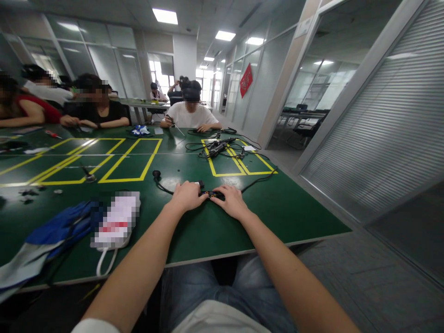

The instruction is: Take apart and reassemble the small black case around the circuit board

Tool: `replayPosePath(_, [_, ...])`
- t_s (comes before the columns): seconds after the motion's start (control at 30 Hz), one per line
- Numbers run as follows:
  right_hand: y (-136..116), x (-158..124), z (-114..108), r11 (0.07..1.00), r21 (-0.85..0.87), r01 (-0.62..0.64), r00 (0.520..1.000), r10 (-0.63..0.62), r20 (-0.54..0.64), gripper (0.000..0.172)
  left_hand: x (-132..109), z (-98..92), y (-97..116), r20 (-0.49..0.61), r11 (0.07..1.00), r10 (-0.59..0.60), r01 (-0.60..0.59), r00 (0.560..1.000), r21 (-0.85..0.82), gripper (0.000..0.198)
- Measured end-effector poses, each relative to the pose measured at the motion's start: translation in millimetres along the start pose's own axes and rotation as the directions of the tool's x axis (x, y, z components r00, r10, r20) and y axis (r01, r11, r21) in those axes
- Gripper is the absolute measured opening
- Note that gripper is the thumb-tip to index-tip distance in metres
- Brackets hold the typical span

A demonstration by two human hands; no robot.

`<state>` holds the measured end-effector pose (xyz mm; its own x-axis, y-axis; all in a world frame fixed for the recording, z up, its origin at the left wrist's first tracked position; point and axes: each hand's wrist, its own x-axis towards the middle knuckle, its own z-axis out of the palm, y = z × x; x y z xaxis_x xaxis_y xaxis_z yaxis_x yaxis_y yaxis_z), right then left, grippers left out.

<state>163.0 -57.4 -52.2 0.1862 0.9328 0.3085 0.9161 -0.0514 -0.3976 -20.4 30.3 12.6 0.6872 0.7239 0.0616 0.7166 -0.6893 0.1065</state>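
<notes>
My left hand (187, 195) closes around the left part of a small black corded device (210, 194), with its thumb near the middle. My right hand (231, 201) grips the other end, fingers on top and thumb toward me. Small orange, ring-like parts show between the two thumbs. Much of the device is hidden under my fingers. On the left, a short black cord ends in a round black plug-like piece (157, 174). A longer black cable (258, 182) runs off to the right. Just behind my left fingers is a small black block (200, 184).
Beyond my hands, black corded tools (219, 149) lie tangled near yellow tape outlines. At left are blue-and-grey gloves (64, 226), a blurred pale object with a white strap (118, 219) and small metal parts (90, 177). A co-worker (190, 115) sits opposite. The green table's edge (333, 234) is at right.
</notes>
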Motion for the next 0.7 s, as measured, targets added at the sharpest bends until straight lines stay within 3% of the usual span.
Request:
replayPosePath(0.23, [6, 2, 5, 0.999, 0.037, 0.009, 1.0, -0.008, -0.023, 0.028, 2, 6.1, -5, 0.029, 0.997, 0.027, -0.025, 0.999, -0.079, 0.039])
replayPosePath(0.53, [9, 3, 6, 0.999, 0.048, -0.011, 0.999, 0.013, -0.042, 0.037, 6, 3.4, -9, -0.111, 0.976, 0.046, -0.068, 0.993, -0.206, 0.033])
replayPosePath(0.7, [11, 2, 5, 0.998, 0.067, -0.009, 0.998, 0.014, -0.064, 0.047, 10, 5.1, -16, -0.171, 0.951, 0.136, -0.177, 0.976, -0.253, 0.033])
